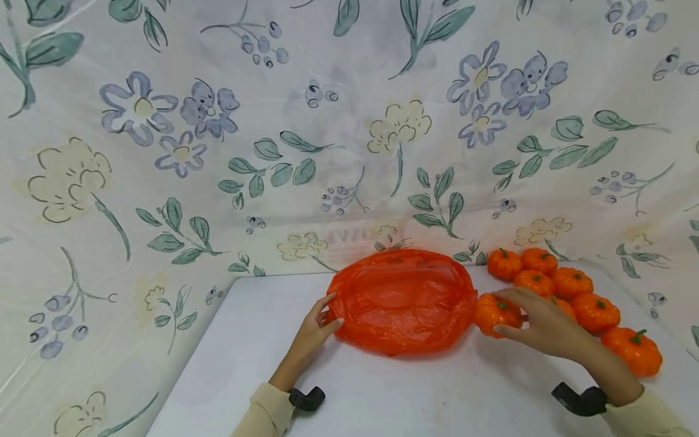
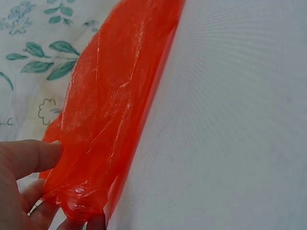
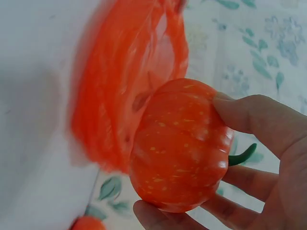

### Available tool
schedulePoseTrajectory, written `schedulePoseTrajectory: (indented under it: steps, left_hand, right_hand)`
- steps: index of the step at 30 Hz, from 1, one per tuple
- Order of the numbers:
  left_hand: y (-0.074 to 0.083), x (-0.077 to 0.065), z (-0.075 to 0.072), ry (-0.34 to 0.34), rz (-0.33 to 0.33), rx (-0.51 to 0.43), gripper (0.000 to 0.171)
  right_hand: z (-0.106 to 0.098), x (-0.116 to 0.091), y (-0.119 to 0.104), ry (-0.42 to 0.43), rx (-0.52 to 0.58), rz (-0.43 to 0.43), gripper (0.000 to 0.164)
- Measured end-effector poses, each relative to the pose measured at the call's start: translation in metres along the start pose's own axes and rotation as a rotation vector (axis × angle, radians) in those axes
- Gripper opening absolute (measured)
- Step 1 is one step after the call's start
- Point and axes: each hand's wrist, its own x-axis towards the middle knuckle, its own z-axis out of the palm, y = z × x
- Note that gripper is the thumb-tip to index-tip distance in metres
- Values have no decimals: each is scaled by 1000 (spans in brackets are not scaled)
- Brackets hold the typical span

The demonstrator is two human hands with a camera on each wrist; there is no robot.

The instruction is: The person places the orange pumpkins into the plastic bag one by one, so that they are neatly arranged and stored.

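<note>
One red plastic bag (image 1: 404,303) lies on the white table (image 1: 218,364), with floral cloth (image 1: 338,48) rising behind it. Your left hand (image 1: 318,323) grips the bag's left edge. Your right hand (image 1: 540,320), apart from the left, is clamped on one orange pumpkin (image 1: 493,315) just beside the bag's right edge; you cannot tell whether they touch. Seven other pumpkins (image 1: 595,314) sit right of the bag, one partly hidden by your right hand. Pumpkin count: eight.
</note>
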Motion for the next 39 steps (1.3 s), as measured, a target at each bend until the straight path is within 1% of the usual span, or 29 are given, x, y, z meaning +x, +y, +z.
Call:
schedulePoseTrajectory:
  steps: [4,6,12,13,17,19,22,25,29,35,39]
  left_hand:
    - [1,0,-1,2,-1,4,62]
    - [1,0,-1,-2,11,7,62]
    - [1,0,1,-2,3,3,63]
    - [1,0,1,-1,-6,-2,63]
    - [1,0,2,-2,-8,-2,62]
    - [1,1,1,2,-7,3,62]
    - [1,0,0,-3,13,0,62]
    - [2,-1,0,-13,28,-11,61]
    - [2,-3,0,-17,33,-40,61]
    - [2,-4,-1,-18,33,-28,62]
    - [2,-2,-1,-20,27,-30,62]
  right_hand:
    - [3,23,-14,-20,29,-43,61]
    - [4,34,-19,-29,45,-57,61]
    - [10,67,-31,-92,37,-41,66]
    - [11,72,-33,-102,34,-43,66]
    - [14,90,-39,-117,26,-56,65]
    - [16,98,-43,-129,41,-59,65]
    - [20,108,-49,-160,58,-53,65]
    - [25,117,-54,-198,47,-44,66]
    - [32,130,-58,-220,41,-46,66]
    - [47,151,-65,-208,24,-95,65]
    - [56,163,-68,-228,32,-123,64]
